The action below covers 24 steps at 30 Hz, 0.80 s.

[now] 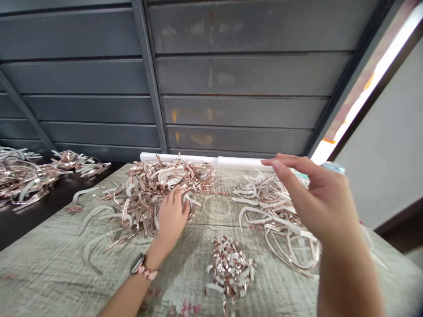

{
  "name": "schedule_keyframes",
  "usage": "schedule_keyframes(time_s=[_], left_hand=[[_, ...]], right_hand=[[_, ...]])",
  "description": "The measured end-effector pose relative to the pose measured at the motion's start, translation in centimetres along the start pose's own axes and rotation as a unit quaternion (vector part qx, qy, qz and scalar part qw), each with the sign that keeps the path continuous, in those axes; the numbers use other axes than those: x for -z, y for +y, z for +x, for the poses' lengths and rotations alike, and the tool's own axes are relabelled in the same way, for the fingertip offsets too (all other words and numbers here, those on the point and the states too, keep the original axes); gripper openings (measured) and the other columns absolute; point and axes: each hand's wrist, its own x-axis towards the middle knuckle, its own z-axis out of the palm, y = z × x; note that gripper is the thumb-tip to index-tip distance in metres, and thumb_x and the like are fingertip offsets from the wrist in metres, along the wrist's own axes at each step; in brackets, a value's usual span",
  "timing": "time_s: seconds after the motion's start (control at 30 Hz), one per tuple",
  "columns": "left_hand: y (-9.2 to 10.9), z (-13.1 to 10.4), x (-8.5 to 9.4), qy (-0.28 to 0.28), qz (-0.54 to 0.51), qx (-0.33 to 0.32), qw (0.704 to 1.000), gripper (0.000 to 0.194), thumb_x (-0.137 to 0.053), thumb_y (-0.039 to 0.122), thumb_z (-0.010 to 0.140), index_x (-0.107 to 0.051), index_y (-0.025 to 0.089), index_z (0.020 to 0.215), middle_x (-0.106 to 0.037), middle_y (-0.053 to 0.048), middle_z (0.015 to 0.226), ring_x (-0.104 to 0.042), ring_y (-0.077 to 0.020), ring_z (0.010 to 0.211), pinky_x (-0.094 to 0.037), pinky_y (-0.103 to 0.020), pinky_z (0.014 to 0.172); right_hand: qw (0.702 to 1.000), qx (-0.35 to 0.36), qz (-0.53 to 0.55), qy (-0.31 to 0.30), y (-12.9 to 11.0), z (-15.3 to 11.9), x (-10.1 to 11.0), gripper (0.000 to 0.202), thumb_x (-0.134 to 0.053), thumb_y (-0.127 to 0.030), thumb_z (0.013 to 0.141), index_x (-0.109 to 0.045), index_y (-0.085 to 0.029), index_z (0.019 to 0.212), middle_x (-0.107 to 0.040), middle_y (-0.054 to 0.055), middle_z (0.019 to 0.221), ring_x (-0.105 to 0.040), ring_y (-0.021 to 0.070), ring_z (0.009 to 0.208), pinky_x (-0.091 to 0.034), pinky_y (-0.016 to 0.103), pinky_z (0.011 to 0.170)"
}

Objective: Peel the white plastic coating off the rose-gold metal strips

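My left hand point(172, 213) reaches into a large tangled pile of shiny rose-gold and white foil strips point(142, 189). Its fingers lie over the strips with the thumb apart, and I see no strip gripped. Raised above the right side of the table, my right hand point(313, 189) has its thumb and fingers stretched forward, tips near each other, with nothing visible in them. Below it lies a looser heap of mostly white strips point(264, 198). A compact bundle of short, cut foil pieces point(231, 268) sits between my forearms.
A white roll point(244, 163) lies along the table's back edge. More foil strips point(29, 176) rest on a dark surface to the left. A grey slatted metal panel point(244, 75) rises behind. Something pale blue point(333, 167) is partly hidden beside my right hand.
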Motion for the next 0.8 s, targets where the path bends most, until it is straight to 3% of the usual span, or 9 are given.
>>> schedule_keyframes(time_s=[0.1,0.2,0.33,0.43,0.5,0.57,0.67,0.73,0.8], left_hand=[[-2.4,1.1,0.1,0.000,0.003,0.031,1.000,0.020,-0.061,0.021,0.089,-0.071,0.017,0.107,-0.076,-0.014,0.102,-0.066,-0.0343,0.104,-0.050,-0.048,0.091],[-3.3,1.2,0.0,0.017,-0.020,0.046,0.999,0.013,-0.066,0.026,0.088,-0.070,0.019,0.079,-0.074,-0.009,0.076,-0.069,-0.0295,0.084,-0.051,-0.038,0.079],[-3.1,1.6,0.7,0.096,-0.093,0.070,0.989,0.033,-0.046,0.043,0.102,-0.067,0.018,0.101,-0.075,-0.006,0.079,-0.067,-0.0193,0.065,-0.049,-0.027,0.062],[-2.6,1.6,1.7,0.174,-0.148,0.065,0.971,0.043,-0.023,0.041,0.108,-0.057,0.016,0.115,-0.076,-0.009,0.093,-0.063,-0.0135,0.054,-0.048,-0.024,0.053],[-2.0,1.1,2.2,0.206,-0.166,0.036,0.964,0.040,-0.023,0.038,0.109,-0.055,0.016,0.116,-0.076,-0.008,0.090,-0.061,-0.0125,0.050,-0.046,-0.023,0.049],[-1.0,0.1,2.3,0.205,-0.171,-0.027,0.963,0.032,-0.036,0.038,0.107,-0.061,0.018,0.109,-0.074,-0.003,0.076,-0.060,-0.0124,0.047,-0.044,-0.022,0.047],[1.5,-1.9,1.6,0.166,-0.164,-0.156,0.960,0.029,-0.050,0.037,0.100,-0.068,0.020,0.086,-0.067,0.000,0.057,-0.060,-0.0142,0.044,-0.044,-0.024,0.046],[3.3,-3.3,1.2,0.148,-0.158,-0.218,0.952,0.033,-0.051,0.033,0.097,-0.065,0.021,0.070,-0.065,-0.002,0.053,-0.062,-0.0168,0.046,-0.045,-0.027,0.047],[4.7,-4.3,1.3,0.135,-0.151,-0.255,0.946,0.021,-0.057,0.027,0.093,-0.071,0.020,0.080,-0.074,-0.006,0.067,-0.070,-0.0206,0.059,-0.051,-0.030,0.054]], right_hand=[[1.000,0.013,0.003,-0.017,-0.3,-0.2,-0.7,0.020,-0.061,-0.043,0.096,-0.079,-0.034,0.097,-0.078,0.001,0.104,-0.070,0.0283,0.112,-0.036,0.054,0.114],[0.999,0.026,0.018,-0.034,-0.5,-0.5,-1.2,0.020,-0.060,-0.043,0.097,-0.078,-0.034,0.097,-0.078,0.000,0.106,-0.069,0.0273,0.112,-0.037,0.053,0.113],[0.996,0.028,0.051,-0.064,-0.7,-0.4,-2.2,0.021,-0.060,-0.042,0.097,-0.077,-0.031,0.097,-0.079,0.000,0.102,-0.071,0.0245,0.102,-0.046,0.046,0.103],[0.989,0.013,0.088,-0.120,-0.5,-0.1,-3.9,0.023,-0.059,-0.041,0.098,-0.077,-0.027,0.096,-0.080,0.002,0.101,-0.072,0.0240,0.099,-0.051,0.041,0.094],[0.975,-0.019,0.126,-0.184,-0.4,-0.5,-5.5,0.028,-0.056,-0.042,0.100,-0.078,-0.025,0.099,-0.080,0.005,0.104,-0.072,0.0253,0.102,-0.054,0.041,0.090],[0.952,-0.057,0.174,-0.245,-0.5,-2.0,-7.5,0.034,-0.052,-0.046,0.101,-0.074,-0.026,0.117,-0.076,0.008,0.118,-0.069,0.0275,0.110,-0.055,0.043,0.089],[0.922,-0.062,0.227,-0.308,-0.6,-6.0,-10.7,0.051,-0.056,-0.047,0.099,-0.050,-0.033,0.148,-0.062,0.008,0.144,-0.060,0.0301,0.126,-0.046,0.050,0.105],[0.921,-0.095,0.259,-0.275,-0.3,-8.5,-12.4,0.042,-0.055,-0.045,0.099,-0.060,-0.030,0.138,-0.072,0.008,0.124,-0.064,0.0301,0.113,-0.045,0.047,0.103],[0.929,-0.131,0.253,-0.237,0.9,-9.7,-13.2,0.036,-0.048,-0.047,0.101,-0.067,-0.025,0.124,-0.072,0.009,0.104,-0.064,0.0287,0.100,-0.046,0.044,0.095]])
